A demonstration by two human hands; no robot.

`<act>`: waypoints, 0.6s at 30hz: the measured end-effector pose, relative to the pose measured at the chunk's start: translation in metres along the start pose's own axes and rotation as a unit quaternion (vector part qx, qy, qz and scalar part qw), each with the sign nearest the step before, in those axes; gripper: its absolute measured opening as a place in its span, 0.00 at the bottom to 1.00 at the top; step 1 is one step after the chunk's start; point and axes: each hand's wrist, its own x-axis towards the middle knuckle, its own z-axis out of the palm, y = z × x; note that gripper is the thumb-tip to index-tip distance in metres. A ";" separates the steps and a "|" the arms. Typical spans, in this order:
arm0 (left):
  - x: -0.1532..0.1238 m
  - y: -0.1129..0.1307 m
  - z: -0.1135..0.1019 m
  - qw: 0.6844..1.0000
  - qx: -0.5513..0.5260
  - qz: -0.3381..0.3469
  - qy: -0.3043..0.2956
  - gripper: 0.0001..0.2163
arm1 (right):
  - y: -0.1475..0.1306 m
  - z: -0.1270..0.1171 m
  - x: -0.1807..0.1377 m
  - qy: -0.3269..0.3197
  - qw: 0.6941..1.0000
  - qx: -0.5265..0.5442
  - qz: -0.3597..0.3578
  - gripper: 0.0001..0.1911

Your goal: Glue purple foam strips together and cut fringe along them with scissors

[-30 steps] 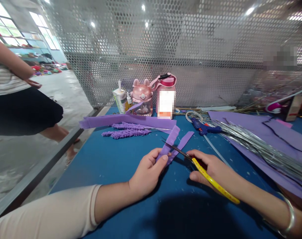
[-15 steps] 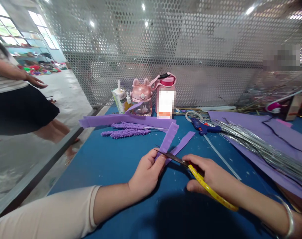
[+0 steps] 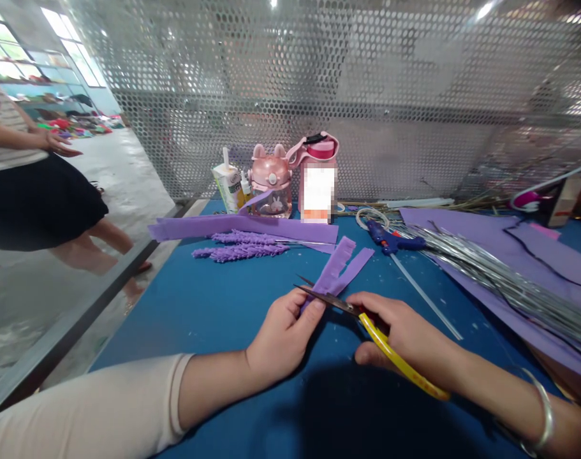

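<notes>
- Left hand, bare, below a pale sleeve: grip closed, thumb pressed over the fingers, pinching a flat, soft-looking purple strip.
- Purple strip, two ends showing (one folded length or two pieces, cannot tell): lower part inside the left grip; long axis slanting up and right, away from the person.
- Right hand, silver bangle at the wrist: grip curled about scissors with yellow handle and dark metal blades, thumb apart from the fingers; the inner hold is partly hidden.
- Key relation: scissors blades slightly parted, pointing left, lying crosswise over the strip just beyond the left thumb. The strip lies left of the right grip; the left hand is nearer, touching it.
- Blue surface: beyond the hands, long flat purple bands and textured purple flower sprigs on thin stems.
- Right side: dark blue glue gun, translucent stick, bundle of silvery wires over a purple sheet.
- Back edge: white drink carton, pink eared bottle, taller pink bottle.
- Room: perforated metal panel behind; at left, a person in a striped top on a grey floor.
</notes>
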 end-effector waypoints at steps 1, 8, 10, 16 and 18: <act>0.000 0.000 0.000 1.000 0.001 0.000 0.003 0.11 | 0.000 0.001 0.000 0.004 1.000 -0.001 -0.005 0.25; -0.002 -0.001 0.002 1.000 -0.004 -0.015 0.001 0.12 | 0.002 0.005 0.003 0.018 1.000 -0.007 -0.008 0.29; -0.002 -0.001 0.002 1.000 -0.006 -0.013 -0.001 0.13 | 0.002 0.007 0.004 0.020 1.000 -0.001 -0.009 0.30; -0.003 0.000 0.001 1.000 0.003 -0.016 -0.006 0.12 | 0.000 0.007 0.005 0.022 0.999 0.013 -0.020 0.27; -0.003 -0.001 0.001 1.000 0.006 -0.017 -0.006 0.13 | -0.002 0.005 0.005 0.022 0.999 0.011 -0.021 0.26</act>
